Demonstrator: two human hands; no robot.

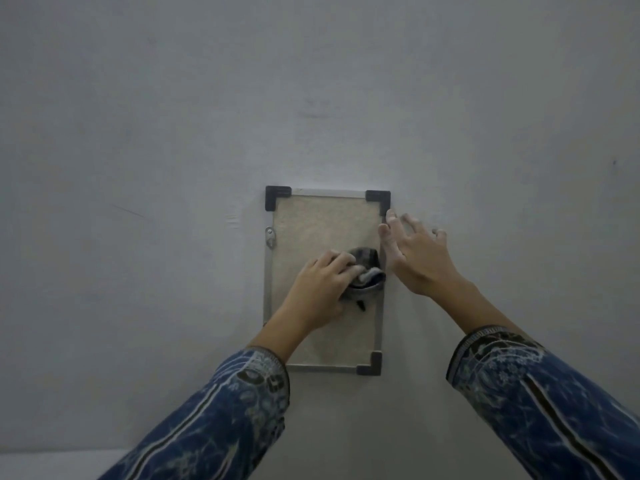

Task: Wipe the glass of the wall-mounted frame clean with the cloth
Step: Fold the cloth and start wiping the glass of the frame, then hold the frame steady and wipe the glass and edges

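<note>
A small upright frame (pixel 323 223) hangs on the grey wall, with a thin metal rim, black corner caps and a beige sheet behind the glass. My left hand (pixel 320 285) presses a bunched dark grey cloth (pixel 367 275) against the glass near the frame's right edge, about mid-height. My right hand (pixel 417 252) rests on the wall beside the frame's right rim, fingers spread, fingertips touching just below the upper right corner cap (pixel 378 199). The frame's lower left corner is hidden by my left forearm.
A small metal hanger tab (pixel 270 237) sticks out from the frame's left rim. The wall (pixel 173 133) around the frame is plain grey with faint scuff marks. Both my forearms wear blue patterned sleeves.
</note>
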